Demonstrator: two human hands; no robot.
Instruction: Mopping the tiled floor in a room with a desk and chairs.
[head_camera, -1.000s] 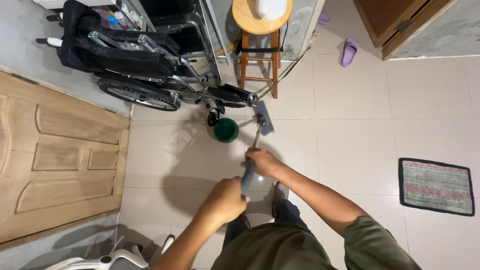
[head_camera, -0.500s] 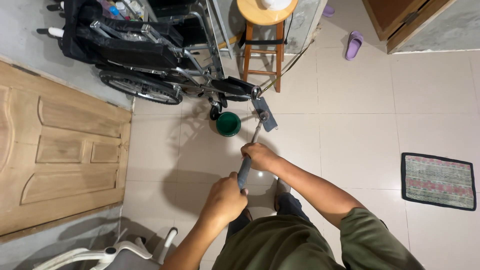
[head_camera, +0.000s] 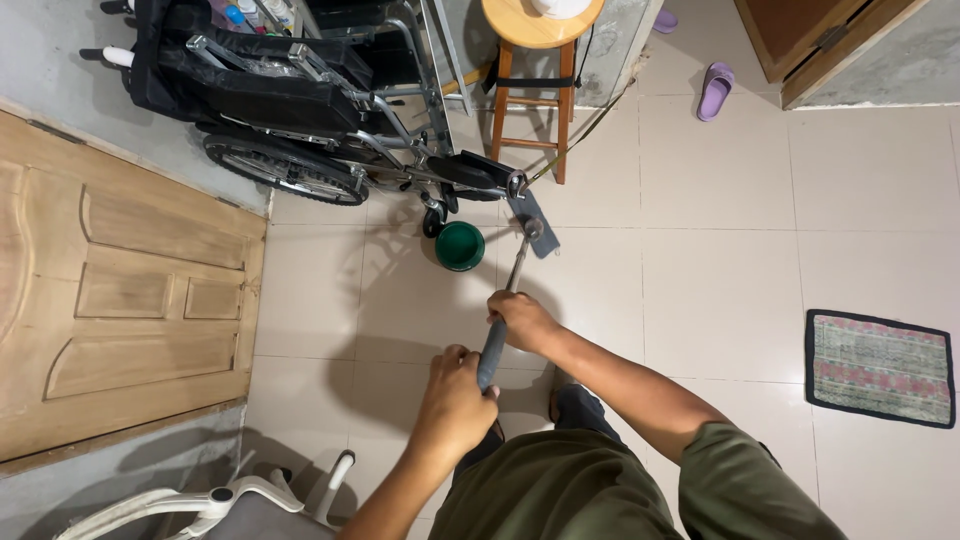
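I hold a mop by its long handle with both hands. My left hand grips the dark lower end near my body. My right hand grips the handle further up. The flat grey mop head rests on the tiled floor beside a round green bucket and just below the footrest of a folded black wheelchair.
A wooden stool stands behind the wheelchair. A wooden door panel lies at the left. A small woven mat lies at the right. A purple slipper lies near a wooden door. A white chair frame is at the bottom left.
The mop head has slid a little away from me and to the right, next to the wheelchair footrest. Both hands stay on the handle.
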